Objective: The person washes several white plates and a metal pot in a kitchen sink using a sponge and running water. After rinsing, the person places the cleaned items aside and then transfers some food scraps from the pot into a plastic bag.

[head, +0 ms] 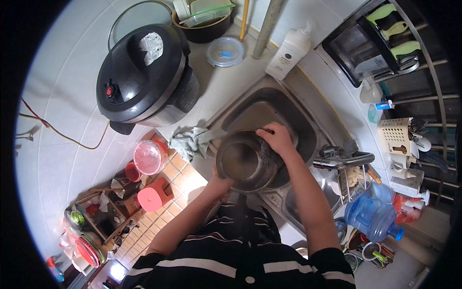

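A dark, round metal pot (240, 162) is tilted over the near edge of the stainless-steel sink basin (269, 106). My left hand (221, 184) grips its lower left edge. At the upper right edge, my right hand (276, 139) holds the pot with the fingers bent over it. The pot's side below the right fingers looks speckled and wet; whether that is suds or a scourer I cannot tell. A grey-green cloth (191, 141) lies on the counter edge left of the pot. To the right, a chrome faucet (341, 160) reaches over the sink.
An electric pressure cooker (144, 76) stands on the counter at left. A white pump bottle (288, 52) and a lidded clear container (225, 52) sit behind the sink. A blue water jug (373, 218) is at right. On the floor are a pink stool (151, 198) and a lined bucket (149, 157).
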The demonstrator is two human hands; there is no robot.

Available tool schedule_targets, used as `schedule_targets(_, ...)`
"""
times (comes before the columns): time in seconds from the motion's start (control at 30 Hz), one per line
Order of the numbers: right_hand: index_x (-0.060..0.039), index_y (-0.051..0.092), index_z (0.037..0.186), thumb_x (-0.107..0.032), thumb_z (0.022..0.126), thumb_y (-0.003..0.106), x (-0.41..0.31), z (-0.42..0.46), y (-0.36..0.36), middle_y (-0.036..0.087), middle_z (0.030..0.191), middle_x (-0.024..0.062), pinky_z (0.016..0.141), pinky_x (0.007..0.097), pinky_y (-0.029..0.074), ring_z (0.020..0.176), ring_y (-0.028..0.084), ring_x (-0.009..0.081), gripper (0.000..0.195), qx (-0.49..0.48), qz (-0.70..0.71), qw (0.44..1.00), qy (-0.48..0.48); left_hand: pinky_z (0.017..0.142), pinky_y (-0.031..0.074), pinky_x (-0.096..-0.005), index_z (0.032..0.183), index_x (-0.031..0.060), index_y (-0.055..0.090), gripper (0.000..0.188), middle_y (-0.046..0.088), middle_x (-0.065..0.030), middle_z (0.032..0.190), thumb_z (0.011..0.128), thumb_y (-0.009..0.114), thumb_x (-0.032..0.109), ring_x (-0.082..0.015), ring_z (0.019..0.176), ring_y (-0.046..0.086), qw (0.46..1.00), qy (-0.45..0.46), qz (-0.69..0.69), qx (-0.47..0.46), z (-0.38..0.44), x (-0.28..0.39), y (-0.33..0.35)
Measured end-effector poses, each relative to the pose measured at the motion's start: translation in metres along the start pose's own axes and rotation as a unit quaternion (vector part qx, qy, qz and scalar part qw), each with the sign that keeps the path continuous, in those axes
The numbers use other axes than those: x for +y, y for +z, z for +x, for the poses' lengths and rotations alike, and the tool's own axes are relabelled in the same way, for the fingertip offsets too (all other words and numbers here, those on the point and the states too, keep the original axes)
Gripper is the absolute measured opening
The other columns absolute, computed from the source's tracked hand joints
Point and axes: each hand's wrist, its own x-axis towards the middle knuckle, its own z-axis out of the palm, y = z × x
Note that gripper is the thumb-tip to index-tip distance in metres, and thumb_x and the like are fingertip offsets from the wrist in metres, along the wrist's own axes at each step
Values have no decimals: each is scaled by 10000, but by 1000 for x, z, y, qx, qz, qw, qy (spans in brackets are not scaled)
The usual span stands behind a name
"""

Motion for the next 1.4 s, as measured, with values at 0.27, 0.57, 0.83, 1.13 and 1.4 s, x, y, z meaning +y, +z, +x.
schedule_targets(0.27,23,715,852,-317,815,783,42,-129,-4,631,670,48,630,274,465,648,564,114,349,69,151,963,212,305,276,-277,1163,66,414,386,459,-74,594,795,508,-2,-127,374,392,998,31,-23,47,-11,2,8)
schedule_targets(0.57,-59,748,896,-288,783,756,-9,-17,-5,629,801,116,729,404,488,807,611,345,257,64,-52,996,-40,307,273,-274,1051,78,474,241,435,-44,586,815,522,80,-118,381,375,998,-27,51,20,10,-5,1)
schedule_targets(0.83,-121,771,880,-251,743,779,-62,23,42,586,805,84,798,392,460,885,553,285,188,-89,-72,965,-235,356,319,-278,1220,147,387,424,465,-58,677,833,546,82,-135,456,431,994,43,73,70,17,-18,-1)
schedule_targets(1.13,-78,759,902,-209,755,770,-26,-5,-2,584,806,103,773,403,474,882,584,297,197,-7,-64,995,-81,365,327,-271,1402,202,249,643,488,-68,707,844,541,73,-136,473,456,993,90,68,42,8,-15,1)
schedule_targets(1.4,-118,769,907,-190,720,777,-66,11,36,542,767,76,714,395,466,792,555,274,201,-48,-92,935,-340,318,305,-283,1396,246,236,659,471,-38,621,846,566,91,-118,388,401,992,50,103,53,3,-1,-2)
